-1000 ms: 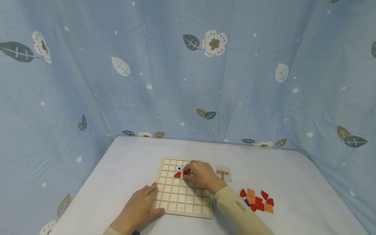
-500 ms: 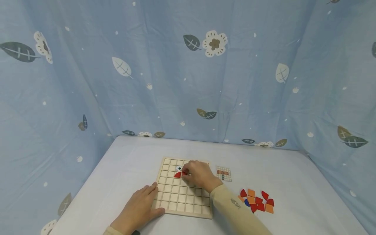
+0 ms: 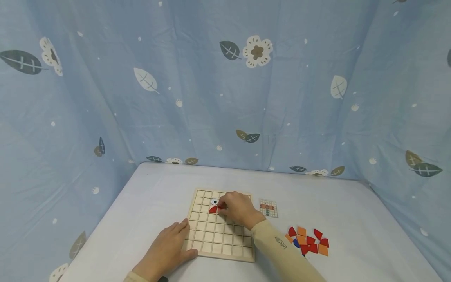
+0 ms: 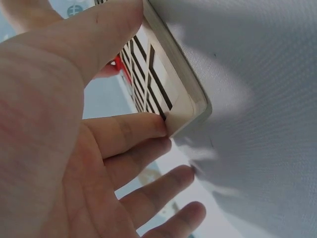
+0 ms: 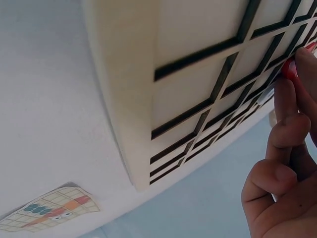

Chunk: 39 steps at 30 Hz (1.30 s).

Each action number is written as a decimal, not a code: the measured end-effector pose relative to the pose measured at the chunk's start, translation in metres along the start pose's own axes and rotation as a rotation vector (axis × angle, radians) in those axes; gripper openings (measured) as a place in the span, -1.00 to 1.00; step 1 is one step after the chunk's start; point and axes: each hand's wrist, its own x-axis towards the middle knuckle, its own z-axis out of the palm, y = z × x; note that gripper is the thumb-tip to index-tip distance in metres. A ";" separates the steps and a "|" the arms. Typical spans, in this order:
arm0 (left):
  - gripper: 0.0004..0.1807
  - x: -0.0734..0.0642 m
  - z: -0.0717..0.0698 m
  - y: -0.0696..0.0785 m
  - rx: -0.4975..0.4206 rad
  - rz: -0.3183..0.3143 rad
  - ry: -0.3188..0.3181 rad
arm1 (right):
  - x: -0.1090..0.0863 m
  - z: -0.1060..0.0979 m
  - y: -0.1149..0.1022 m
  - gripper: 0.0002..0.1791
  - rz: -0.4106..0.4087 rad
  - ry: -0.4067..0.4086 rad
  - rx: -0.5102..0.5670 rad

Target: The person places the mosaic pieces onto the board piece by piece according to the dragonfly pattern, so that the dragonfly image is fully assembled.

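A square wooden grid board (image 3: 208, 237) lies on the white table. My left hand (image 3: 166, 247) rests at its near-left corner, fingers extended along the left side and thumb at the front edge. Over the upper middle of the grid, my right hand (image 3: 240, 208) pinches a small red tile (image 5: 289, 68) between thumb and index finger; the fingers cover most of its shape. Just left of those fingertips a red quarter-round tile (image 3: 213, 210) sits in a cell. Directly above it is a white tile with a dark eye (image 3: 214, 201).
Right of the board lies a small pattern card (image 3: 268, 208) printed with a coloured grid. Several loose tiles are scattered nearer the right, among them an orange square (image 3: 323, 250), a red quarter-round (image 3: 292, 232) and a blue piece (image 3: 296, 243). A blue patterned curtain (image 3: 197, 98) surrounds the table.
My right hand has shifted slightly left with the red tile, bringing it closer to the seated red quarter-round. The left hand has stayed in place.
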 end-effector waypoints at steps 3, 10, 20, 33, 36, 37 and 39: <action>-0.05 0.000 0.000 0.001 -0.002 -0.003 -0.002 | 0.000 -0.001 0.000 -0.90 0.009 -0.011 0.001; -0.05 0.000 -0.001 0.002 -0.005 -0.006 -0.001 | -0.001 0.000 0.000 -0.90 0.008 -0.011 -0.014; -0.05 0.000 0.000 0.000 -0.010 0.009 0.011 | -0.008 0.002 -0.004 -0.84 -0.063 0.032 -0.104; -0.05 0.000 0.002 -0.001 -0.018 0.020 0.026 | -0.018 -0.002 -0.003 -0.87 -0.072 0.062 -0.066; -0.05 0.000 0.001 0.000 -0.019 0.012 0.020 | -0.022 -0.006 -0.006 -0.89 -0.079 0.081 -0.044; -0.05 0.000 0.001 0.000 -0.017 0.009 0.019 | -0.025 -0.009 -0.007 -0.89 -0.084 0.090 -0.040; -0.05 0.000 0.001 0.000 -0.015 0.000 0.013 | -0.030 -0.013 -0.009 -0.90 -0.102 0.112 -0.036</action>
